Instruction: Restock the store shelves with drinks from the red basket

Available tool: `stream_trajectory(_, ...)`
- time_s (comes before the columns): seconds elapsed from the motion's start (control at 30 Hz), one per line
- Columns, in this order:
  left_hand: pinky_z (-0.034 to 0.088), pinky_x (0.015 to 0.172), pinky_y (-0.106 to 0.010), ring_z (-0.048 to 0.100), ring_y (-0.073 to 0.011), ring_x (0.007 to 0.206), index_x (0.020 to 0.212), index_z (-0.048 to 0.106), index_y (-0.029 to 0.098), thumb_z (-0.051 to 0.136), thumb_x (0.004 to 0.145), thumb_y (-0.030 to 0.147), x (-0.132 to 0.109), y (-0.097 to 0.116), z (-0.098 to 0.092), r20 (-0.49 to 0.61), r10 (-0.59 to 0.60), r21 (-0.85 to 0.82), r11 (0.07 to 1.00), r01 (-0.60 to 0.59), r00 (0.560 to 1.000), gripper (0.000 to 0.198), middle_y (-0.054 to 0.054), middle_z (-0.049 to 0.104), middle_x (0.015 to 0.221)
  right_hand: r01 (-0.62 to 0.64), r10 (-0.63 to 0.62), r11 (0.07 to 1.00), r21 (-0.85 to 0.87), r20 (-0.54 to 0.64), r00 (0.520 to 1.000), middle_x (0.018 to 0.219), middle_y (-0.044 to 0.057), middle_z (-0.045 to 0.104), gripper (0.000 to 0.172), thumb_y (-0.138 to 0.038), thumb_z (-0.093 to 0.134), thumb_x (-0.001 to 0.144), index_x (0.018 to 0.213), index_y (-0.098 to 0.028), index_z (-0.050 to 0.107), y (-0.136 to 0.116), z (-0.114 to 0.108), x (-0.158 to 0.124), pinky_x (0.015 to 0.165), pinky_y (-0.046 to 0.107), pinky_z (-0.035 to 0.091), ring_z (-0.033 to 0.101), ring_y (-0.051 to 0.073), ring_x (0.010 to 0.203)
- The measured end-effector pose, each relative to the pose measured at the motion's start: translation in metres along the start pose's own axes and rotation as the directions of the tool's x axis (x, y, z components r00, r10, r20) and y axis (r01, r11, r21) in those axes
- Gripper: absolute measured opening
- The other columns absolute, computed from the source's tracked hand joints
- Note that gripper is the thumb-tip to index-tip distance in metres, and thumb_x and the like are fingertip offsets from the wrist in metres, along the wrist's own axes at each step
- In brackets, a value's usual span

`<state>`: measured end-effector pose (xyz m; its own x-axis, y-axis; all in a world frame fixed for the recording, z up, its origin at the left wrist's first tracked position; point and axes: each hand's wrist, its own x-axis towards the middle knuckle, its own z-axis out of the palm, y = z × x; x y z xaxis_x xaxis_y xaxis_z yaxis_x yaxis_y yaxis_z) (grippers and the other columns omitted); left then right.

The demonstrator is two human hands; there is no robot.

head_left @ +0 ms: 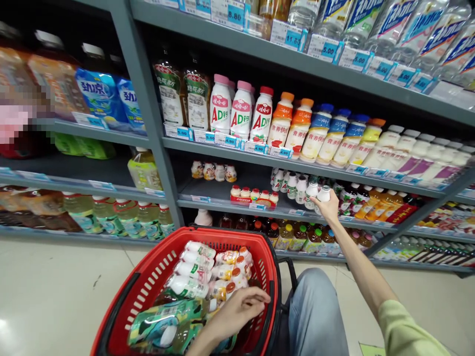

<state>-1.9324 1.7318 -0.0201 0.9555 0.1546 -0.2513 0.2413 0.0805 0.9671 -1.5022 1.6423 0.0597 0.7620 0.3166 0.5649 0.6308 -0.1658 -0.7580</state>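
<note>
**Drinks aisle, one bottle in hand at the shelf**

1. Grey metal shelving unit [156, 148]: stands directly behind the red plastic shopping basket [141, 291] and spans the whole view. All tiers are stocked with bottled drinks, and price tags run along the edges.
2. Red plastic shopping basket: slotted walls, low in the foreground, roughly half full.
3. Green printed soft pouch [163, 321]: lies flat in the near end of the basket.
4. White milk-drink bottles [193, 272]: lie on their sides in the middle of the basket, orange-capped ones among them.
5. Left hand [237, 311]: inside the basket at its right wall, fingers curled down onto the loose bottles. Whether it grips one or only rests there cannot be told.
6. Right hand [328, 207]: arm stretched up and to the right of the basket, at the front edge of the second-lowest shelf. Fingers and thumb wrap around item 7.
7. Small white plastic bottle [323, 194]: upright with a white cap, at the right end of a row of matching bottles [293, 185] behind the basket.

Handling note (judgement): the neighbours stand close together. The bottle is best lifted straight up before it is drawn forward, so the row does not topple. The grip should sit on the body, not the cap.
</note>
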Motion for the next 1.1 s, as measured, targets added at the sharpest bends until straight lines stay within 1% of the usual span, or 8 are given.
stream_trajectory(0.23, 0.048, 0.082, -0.029, 0.063, -0.0211, 0.091, 0.113, 0.078, 0.023, 0.064, 0.086, 0.062, -0.007, 0.004, -0.003, -0.033, -0.105, 0.176, 0.978, 0.109, 0.994, 0.049, -0.006, 0.072, 0.105, -0.099, 0.100, 0.995, -0.014, 0.080, 0.992, 0.099, 0.014, 0.074, 0.068, -0.056, 0.088, 0.054, 0.103, -0.014, 0.066, 0.044, 0.027, 0.018, 0.080, 0.040, 0.054, 0.066, 0.026, 0.086)
stream_trajectory(0.53, 0.051, 0.086, -0.029, 0.067, -0.0224, 0.099, 0.113, 0.077, 0.023, 0.061, 0.090, 0.059, -0.001, -0.007, 0.001, 0.032, -0.101, 0.232, 0.968, 0.091, 0.994, 0.046, -0.006, 0.075, 0.109, -0.272, 0.254, 0.960, 0.069, 0.200, 0.946, 0.110, 0.021, 0.073, 0.080, -0.054, 0.091, 0.045, 0.107, -0.012, 0.063, 0.084, 0.015, 0.041, 0.082, 0.039, 0.056, 0.068, 0.024, 0.090)
stream_trajectory(0.73, 0.052, 0.086, -0.028, 0.068, -0.0207, 0.096, 0.118, 0.072, 0.020, 0.059, 0.093, 0.047, -0.002, -0.007, 0.001, 0.069, -0.078, 0.227, 0.972, 0.060, 0.995, 0.039, -0.006, 0.077, 0.104, -0.266, 0.259, 0.964, -0.011, 0.264, 0.929, 0.104, 0.016, 0.074, 0.084, -0.041, 0.095, 0.039, 0.112, -0.013, 0.064, 0.082, 0.000, 0.063, 0.078, 0.038, 0.055, 0.067, 0.026, 0.089)
stream_trajectory(0.8, 0.051, 0.087, -0.028, 0.068, -0.0198, 0.096, 0.121, 0.070, 0.021, 0.057, 0.093, 0.043, -0.004, -0.005, 0.001, 0.068, -0.087, 0.255, 0.965, 0.067, 0.994, 0.038, -0.005, 0.077, 0.102, -0.192, 0.223, 0.973, -0.126, 0.309, 0.925, 0.106, 0.016, 0.073, 0.089, -0.035, 0.094, 0.042, 0.122, -0.012, 0.063, 0.073, -0.006, 0.074, 0.083, 0.039, 0.054, 0.067, 0.027, 0.095)
stream_trajectory(0.87, 0.051, 0.091, -0.029, 0.067, -0.0202, 0.099, 0.123, 0.069, 0.021, 0.056, 0.094, 0.042, -0.005, -0.003, 0.001, 0.056, -0.102, 0.322, 0.944, 0.079, 0.993, 0.038, -0.006, 0.076, 0.106, -0.008, 0.156, 0.932, -0.361, 0.382, 0.911, 0.116, 0.017, 0.071, 0.092, -0.032, 0.093, 0.049, 0.133, -0.013, 0.060, 0.059, -0.007, 0.082, 0.091, 0.041, 0.053, 0.065, 0.031, 0.107)
stream_trajectory(0.97, 0.049, 0.095, -0.031, 0.066, -0.0205, 0.102, 0.125, 0.068, 0.022, 0.054, 0.095, 0.041, -0.006, -0.002, 0.002, 0.044, -0.121, 0.415, 0.905, 0.092, 0.992, 0.039, -0.006, 0.074, 0.109, 0.320, 0.113, 0.656, -0.684, 0.508, 0.854, 0.143, 0.019, 0.058, 0.094, -0.036, 0.089, 0.063, 0.148, -0.021, 0.052, 0.033, 0.007, 0.083, 0.106, 0.049, 0.045, 0.053, 0.038, 0.129)
stream_trajectory(1.03, 0.049, 0.095, -0.030, 0.066, -0.0198, 0.101, 0.125, 0.068, 0.022, 0.053, 0.095, 0.039, -0.006, 0.000, 0.003, 0.035, -0.128, 0.450, 0.887, 0.099, 0.991, 0.038, -0.006, 0.074, 0.110, 0.413, 0.153, 0.497, -0.763, 0.545, 0.824, 0.152, 0.019, 0.050, 0.096, -0.039, 0.087, 0.069, 0.154, -0.025, 0.044, 0.016, 0.027, 0.074, 0.110, 0.052, 0.040, 0.044, 0.040, 0.137)
stream_trajectory(1.1, 0.049, 0.095, -0.029, 0.066, -0.0194, 0.102, 0.123, 0.069, 0.023, 0.052, 0.095, 0.036, -0.007, 0.001, 0.004, 0.026, -0.122, 0.492, 0.866, 0.093, 0.992, 0.035, -0.004, 0.075, 0.111, 0.420, 0.190, 0.438, -0.795, 0.538, 0.821, 0.151, 0.021, 0.048, 0.101, -0.039, 0.087, 0.070, 0.157, -0.023, 0.038, 0.005, 0.050, 0.062, 0.109, 0.054, 0.039, 0.042, 0.041, 0.137)
